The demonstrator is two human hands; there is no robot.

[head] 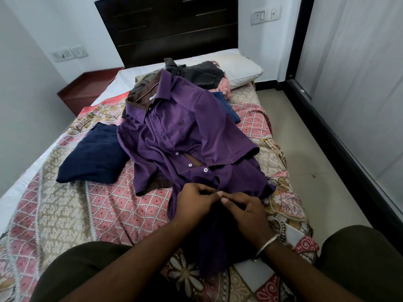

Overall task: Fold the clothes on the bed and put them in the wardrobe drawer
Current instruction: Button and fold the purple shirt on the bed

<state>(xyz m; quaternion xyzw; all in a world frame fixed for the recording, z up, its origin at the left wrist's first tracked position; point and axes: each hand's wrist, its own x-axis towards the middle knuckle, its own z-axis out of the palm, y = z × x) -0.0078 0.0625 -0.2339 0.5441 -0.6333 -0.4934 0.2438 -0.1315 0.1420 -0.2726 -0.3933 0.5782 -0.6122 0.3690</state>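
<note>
Both hands meet at the lower front of the purple shirt [187, 136]: my left hand [196, 200] pinches the placket edge with curled fingers, and my right hand [246, 211], a metal bangle [265, 247] on its wrist, pinches the cloth just beside it, thumbs nearly touching. It looks as though I am fastening a low button, though the button itself is hidden under my fingers.

That shirt lies front up along the middle of the bed [98, 205], collar toward the headboard [170, 29], hem toward my knees. Three white buttons just above my hands stand undone, and the placket gapes there. If I fold it like this, I judge the fronts will slide apart and the fold will come out crooked. Its far sleeve lies bent across the chest, and its near sleeve is bunched at the shirt's left side; both could get trapped in a fold. Pulling hard at the hem could also drag the shirt off the pile under its collar.

Left of the shirt, touching it, sits a folded navy garment [93, 153]. Beyond the collar lie a dark grey garment [200, 77] and some pink cloth, with a blue piece at the shirt's right shoulder. A patterned pink and beige bedspread covers the mattress; a white pillow [237, 68] rests by the headboard. Tiled floor [305, 149] runs right of the bed. No wardrobe drawer is in view.
</note>
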